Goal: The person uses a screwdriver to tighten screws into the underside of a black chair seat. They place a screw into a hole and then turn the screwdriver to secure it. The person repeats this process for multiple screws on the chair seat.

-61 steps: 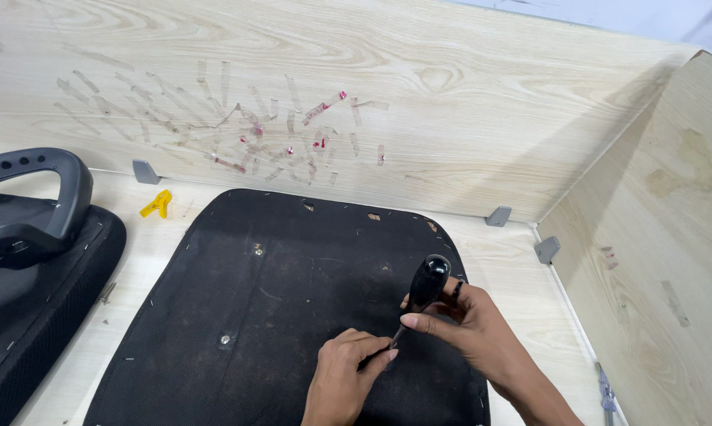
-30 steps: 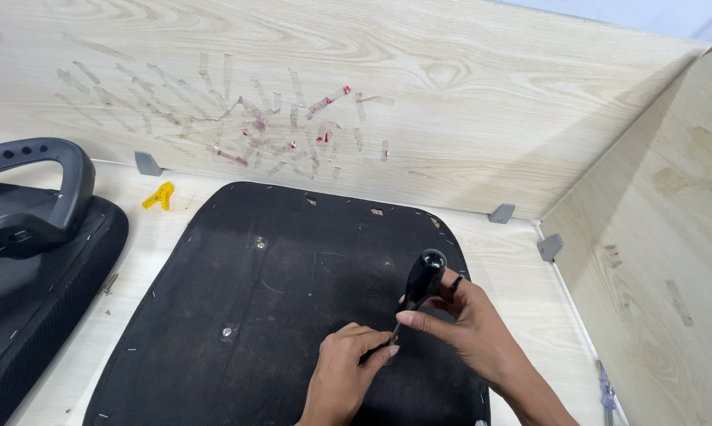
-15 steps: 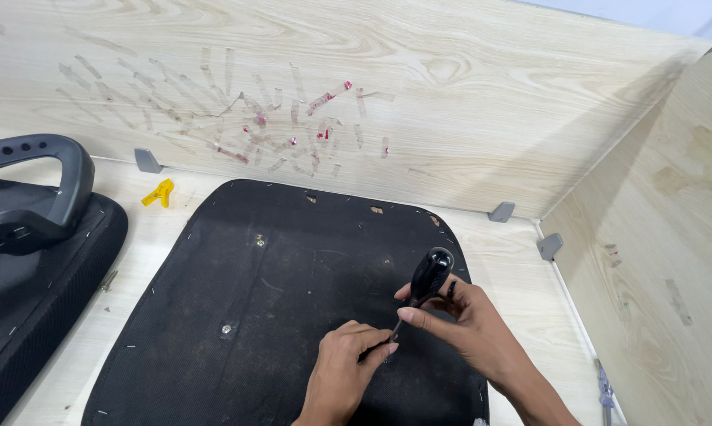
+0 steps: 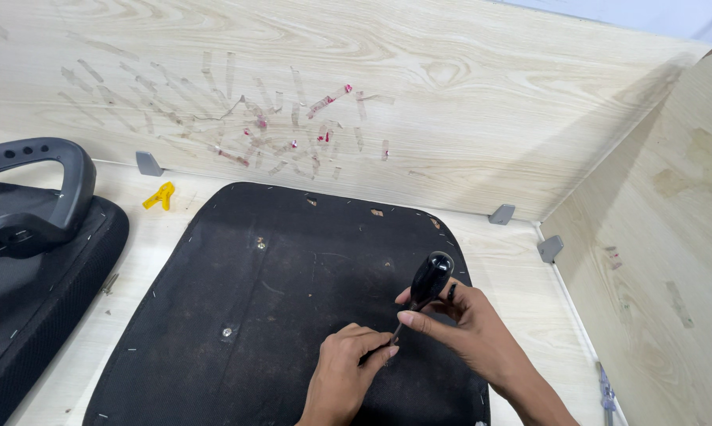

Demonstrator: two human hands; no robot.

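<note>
The black-handled screwdriver (image 4: 425,289) stands tilted over the lower right part of a black fabric-covered seat panel (image 4: 277,315), which lies flat on the pale wood-grain table (image 4: 514,260). The right hand (image 4: 466,327) is wrapped around the screwdriver's handle, with the rounded top sticking out above the fingers. The left hand (image 4: 348,371) is pinched narrow at the shaft's lower end, fingertips together at the tip against the panel.

Two small metal fittings (image 4: 260,243) show on the panel's surface, well apart from the hands. To the left lies a second black padded chair part with a curved plastic armrest (image 4: 32,197), just beside the panel. A small yellow plastic piece (image 4: 159,196) sits near the back wall, next to a grey metal corner bracket (image 4: 148,163). Nothing lies between the hands and the panel.

Compared with half a second ago, the hands and screwdriver sit in almost the same spot; the handle leans much as before.
</note>
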